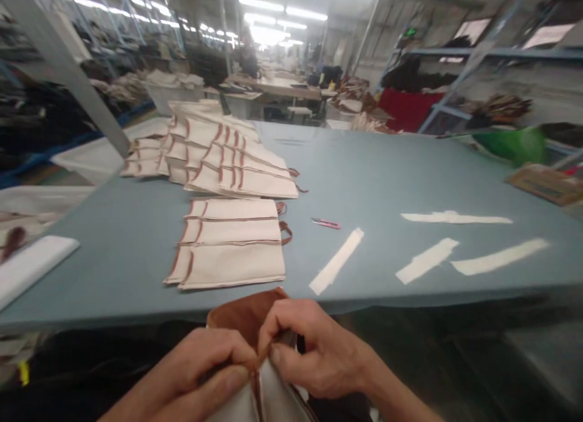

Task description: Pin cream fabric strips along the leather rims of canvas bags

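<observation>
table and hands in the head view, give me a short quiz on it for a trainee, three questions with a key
1. True or false: the left hand and the right hand both grip the cream-and-brown piece.
2. Which lies on the table, just right of the small front pile?
a) a blue mug
b) a small pink tool
c) a roll of tape
3. How many loose cream strips lie on the right half of the table?

Key: 1 true; 2 b; 3 four
</observation>
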{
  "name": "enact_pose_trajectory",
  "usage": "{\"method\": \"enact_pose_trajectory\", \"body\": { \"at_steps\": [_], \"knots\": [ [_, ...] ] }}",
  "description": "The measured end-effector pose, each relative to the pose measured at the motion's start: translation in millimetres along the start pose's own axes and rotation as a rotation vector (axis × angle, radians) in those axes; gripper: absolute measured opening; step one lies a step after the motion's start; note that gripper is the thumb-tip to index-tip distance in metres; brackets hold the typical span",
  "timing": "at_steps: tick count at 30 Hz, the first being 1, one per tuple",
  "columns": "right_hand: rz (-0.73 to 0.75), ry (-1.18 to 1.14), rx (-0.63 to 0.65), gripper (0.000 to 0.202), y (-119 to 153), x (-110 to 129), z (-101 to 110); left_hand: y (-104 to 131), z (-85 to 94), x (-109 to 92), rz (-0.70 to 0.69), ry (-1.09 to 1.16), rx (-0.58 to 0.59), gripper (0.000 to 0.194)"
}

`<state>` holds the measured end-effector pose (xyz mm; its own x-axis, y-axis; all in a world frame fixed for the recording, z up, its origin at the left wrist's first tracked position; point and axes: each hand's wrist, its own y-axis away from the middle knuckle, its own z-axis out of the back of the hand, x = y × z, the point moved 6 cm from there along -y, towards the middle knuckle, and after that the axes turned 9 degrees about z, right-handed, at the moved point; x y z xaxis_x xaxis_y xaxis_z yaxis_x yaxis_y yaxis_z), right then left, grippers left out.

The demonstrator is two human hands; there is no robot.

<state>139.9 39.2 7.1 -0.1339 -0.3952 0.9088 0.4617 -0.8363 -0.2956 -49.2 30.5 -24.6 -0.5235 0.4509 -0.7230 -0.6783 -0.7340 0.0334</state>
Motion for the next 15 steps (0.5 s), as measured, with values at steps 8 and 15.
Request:
{"method": "enact_pose_trajectory", "body": {
  "at_steps": [8, 15],
  "knots": [
    [-0.039, 0.077, 0.175, 0.016, -12.2, 5.4, 0.1, -26.5, 18.0, -22.7, 0.150, 0.095, -0.074, 0.023],
    [-0.128, -0.064, 0.152, 0.025, -14.6, 3.4, 10.5, -28.9, 50.4, -7.1, 0.257, 0.355, -0.066, 0.059]
  ]
}}
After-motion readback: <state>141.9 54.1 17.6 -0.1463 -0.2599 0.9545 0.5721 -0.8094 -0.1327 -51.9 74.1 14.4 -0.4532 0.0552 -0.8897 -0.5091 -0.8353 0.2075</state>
